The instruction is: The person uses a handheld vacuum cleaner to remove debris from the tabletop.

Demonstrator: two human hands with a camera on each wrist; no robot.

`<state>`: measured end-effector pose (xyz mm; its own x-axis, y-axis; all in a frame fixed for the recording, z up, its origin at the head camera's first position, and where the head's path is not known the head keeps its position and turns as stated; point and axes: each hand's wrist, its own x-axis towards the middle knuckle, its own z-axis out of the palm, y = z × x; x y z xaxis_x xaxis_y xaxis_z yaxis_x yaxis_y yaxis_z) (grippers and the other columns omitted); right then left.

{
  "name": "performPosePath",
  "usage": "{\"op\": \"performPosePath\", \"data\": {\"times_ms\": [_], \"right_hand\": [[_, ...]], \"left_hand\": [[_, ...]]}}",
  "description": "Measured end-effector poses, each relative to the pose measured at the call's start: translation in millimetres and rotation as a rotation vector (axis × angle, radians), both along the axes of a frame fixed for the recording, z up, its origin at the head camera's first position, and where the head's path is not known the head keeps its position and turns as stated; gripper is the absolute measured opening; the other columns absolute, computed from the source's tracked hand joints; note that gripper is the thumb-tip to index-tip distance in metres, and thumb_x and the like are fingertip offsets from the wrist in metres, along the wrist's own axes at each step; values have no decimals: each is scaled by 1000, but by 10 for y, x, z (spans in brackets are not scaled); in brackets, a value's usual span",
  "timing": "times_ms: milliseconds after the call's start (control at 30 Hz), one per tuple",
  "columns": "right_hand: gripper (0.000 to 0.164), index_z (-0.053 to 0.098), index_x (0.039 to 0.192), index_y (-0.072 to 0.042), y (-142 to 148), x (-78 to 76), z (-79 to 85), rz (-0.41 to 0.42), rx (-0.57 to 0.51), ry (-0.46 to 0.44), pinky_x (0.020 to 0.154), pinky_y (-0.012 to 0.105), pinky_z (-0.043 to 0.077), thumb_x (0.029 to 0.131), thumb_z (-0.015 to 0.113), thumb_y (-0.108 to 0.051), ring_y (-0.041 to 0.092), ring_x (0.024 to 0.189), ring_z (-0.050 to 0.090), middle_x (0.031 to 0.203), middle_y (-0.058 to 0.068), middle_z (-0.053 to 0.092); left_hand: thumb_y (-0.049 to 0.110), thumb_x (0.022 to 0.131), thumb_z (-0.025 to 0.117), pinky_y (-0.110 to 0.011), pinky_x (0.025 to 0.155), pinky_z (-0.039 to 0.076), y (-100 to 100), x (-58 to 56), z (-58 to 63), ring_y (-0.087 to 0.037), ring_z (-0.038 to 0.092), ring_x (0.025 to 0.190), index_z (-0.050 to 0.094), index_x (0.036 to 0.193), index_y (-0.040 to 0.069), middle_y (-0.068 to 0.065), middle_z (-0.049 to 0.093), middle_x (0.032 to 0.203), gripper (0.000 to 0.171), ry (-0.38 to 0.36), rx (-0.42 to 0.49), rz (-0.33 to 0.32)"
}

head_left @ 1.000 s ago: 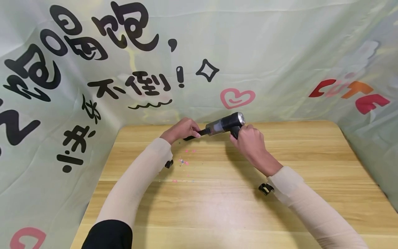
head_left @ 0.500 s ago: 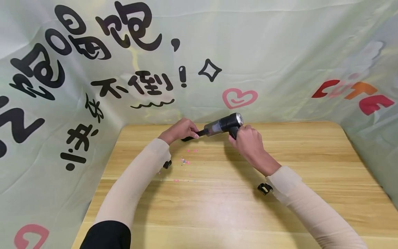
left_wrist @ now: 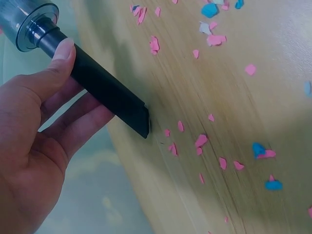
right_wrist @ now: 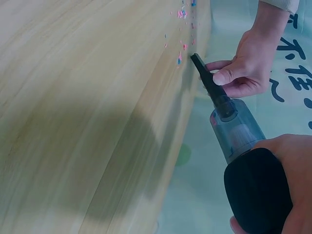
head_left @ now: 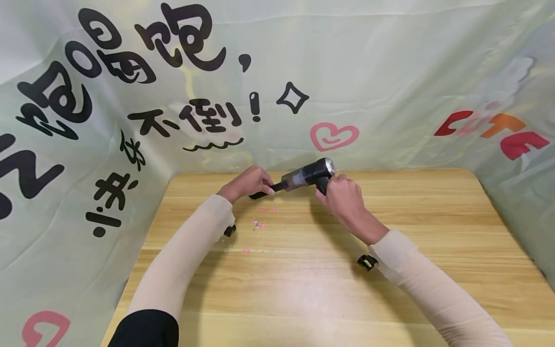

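A black handheld vacuum point(head_left: 310, 173) with a clear dust cup is held near the table's back edge, its narrow nozzle point(left_wrist: 107, 92) pointing left and down. My right hand point(head_left: 347, 200) grips its handle. With thumb and fingers, my left hand point(head_left: 249, 183) pinches the nozzle, seen closely in the left wrist view. The nozzle's slanted tip is close to the wood; whether it touches I cannot tell. Small pink, blue and pale paper scraps point(head_left: 258, 225) lie scattered in front of the left hand. In the right wrist view the dust cup point(right_wrist: 239, 129) shows something pale inside.
The wooden table point(head_left: 303, 289) runs back to a pale printed cloth point(head_left: 381, 86) hanging behind it and along both sides. Black lettering, a pink heart and coloured letters mark the cloth. A small black wrist camera point(head_left: 367, 262) sits below the right sleeve.
The vacuum and both hands have shifted slightly left. Both grips stay the same, and the scraps in the middle look little changed. The head view has turned slightly.
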<state>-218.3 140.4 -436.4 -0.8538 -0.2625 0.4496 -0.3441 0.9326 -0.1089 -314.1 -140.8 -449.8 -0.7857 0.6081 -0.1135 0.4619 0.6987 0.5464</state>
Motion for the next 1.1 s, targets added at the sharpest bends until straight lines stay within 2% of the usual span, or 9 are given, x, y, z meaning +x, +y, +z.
{"op": "performPosePath", "data": {"times_ms": [167, 467, 1100], "right_hand": [[48, 48, 62, 1, -29, -6, -14, 5, -3, 5, 35, 36, 43, 80, 71, -37, 22, 39, 42, 57, 11, 42], [50, 49, 62, 1, -66, 0, -47, 17, -2, 9, 35, 37, 43, 81, 70, -40, 22, 40, 43, 58, 11, 43], [47, 50, 63, 2, -105, 9, -46, 41, -3, 29, 34, 36, 43, 80, 71, -37, 22, 40, 43, 58, 11, 43]], "left_hand": [[24, 80, 77, -28, 75, 51, -38, 19, -13, -6, 62, 79, 75, 90, 20, 5, 70, 91, 11, -14, -3, 28], [25, 80, 77, -28, 73, 51, -93, 56, -13, -6, 62, 77, 75, 91, 18, 5, 70, 89, 13, -22, -7, 45], [26, 79, 78, -29, 74, 52, -164, 102, -13, -6, 62, 78, 75, 90, 19, 5, 71, 89, 14, -21, -7, 44]]}}
